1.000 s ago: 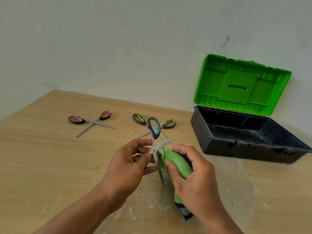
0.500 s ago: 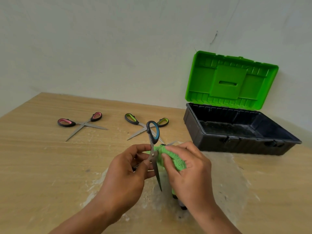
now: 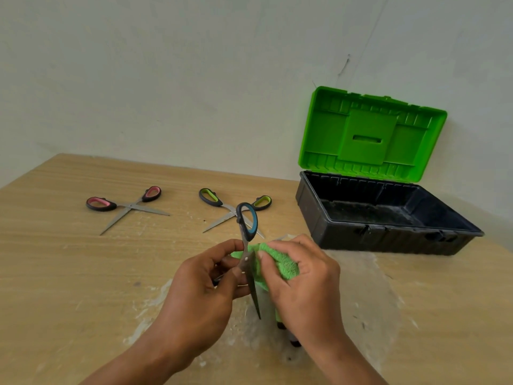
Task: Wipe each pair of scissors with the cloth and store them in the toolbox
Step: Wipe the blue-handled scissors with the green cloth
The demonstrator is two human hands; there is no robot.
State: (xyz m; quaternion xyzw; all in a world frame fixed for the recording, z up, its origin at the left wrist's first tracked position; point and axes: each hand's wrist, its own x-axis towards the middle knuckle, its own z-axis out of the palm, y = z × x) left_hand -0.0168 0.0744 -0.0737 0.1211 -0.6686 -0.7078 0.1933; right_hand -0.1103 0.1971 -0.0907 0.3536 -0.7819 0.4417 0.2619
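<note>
My left hand (image 3: 202, 287) pinches the blue-handled scissors (image 3: 248, 226) near their pivot, one handle loop up, one blade pointing down. My right hand (image 3: 302, 284) grips a green cloth (image 3: 283, 265) pressed against the other blade, which is mostly hidden by cloth and fingers. Two more pairs lie open on the wooden table (image 3: 55, 273) behind: pink-handled scissors (image 3: 126, 204) at the left and green-handled scissors (image 3: 230, 208) in the middle. The black toolbox (image 3: 388, 240) stands at the right with its green lid (image 3: 372, 137) raised against the wall; I see no scissors in the part of its inside that shows.
The table top has white scuffed patches under my hands. A pale wall runs right behind the table and the toolbox. The table's left edge shows at the far left.
The cloth in my right hand has slid up the blade towards the pivot, and the scissors' blades have closed somewhat. The view has shifted slightly.
</note>
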